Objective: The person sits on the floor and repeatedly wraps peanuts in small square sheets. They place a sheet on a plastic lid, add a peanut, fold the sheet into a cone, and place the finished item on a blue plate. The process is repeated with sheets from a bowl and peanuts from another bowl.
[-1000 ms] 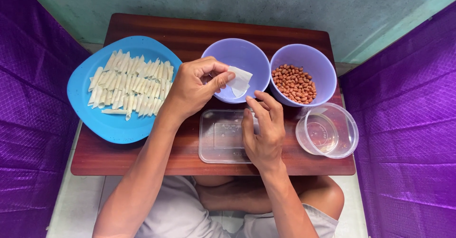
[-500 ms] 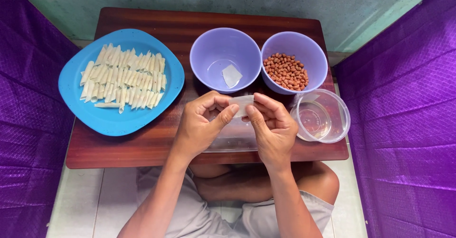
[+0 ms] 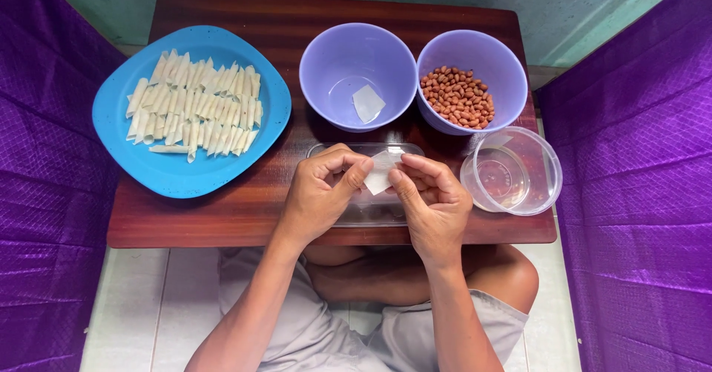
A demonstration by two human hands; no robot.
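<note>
**Fingertips pinch a small white wrapper over the clear tray**

Fingertips of both our hands meet on one small white wrapper sheet (image 3: pixel 381 172), thumbs and forefingers closed narrow on its two sides, the other fingers curled in. We hold it just above a clear rectangular tray (image 3: pixel 371 212) that lies at the near edge of the table (image 3: pixel 222 224).

Going from the left: a blue plate (image 3: pixel 189 175) fills the left end of the table, its left rim at the table's edge and close to the purple quilted cloth (image 3: pixel 44 194) there. On it lie rows of rolled white pastry sticks (image 3: pixel 193 105), packed side by side, with bare plate on the near side of them. Between the plate and the tray a strip of bare wood is open.

Our left hand (image 3: pixel 322 194) grips the wrapper's left edge; our right hand (image 3: pixel 430 201) grips its right edge, and both wrists cross the near table edge.

Beyond the hands stands a lilac bowl (image 3: pixel 358 53) with one flat white sheet (image 3: pixel 367 103) in its bottom. Just beside it, rims almost touching, a second lilac bowl (image 3: pixel 475 53) holds peanuts (image 3: pixel 458 96). To the right of our right hand sits a clear round tub (image 3: pixel 512 172), reaching past the table's right edge, near the purple cloth on that side.
</note>
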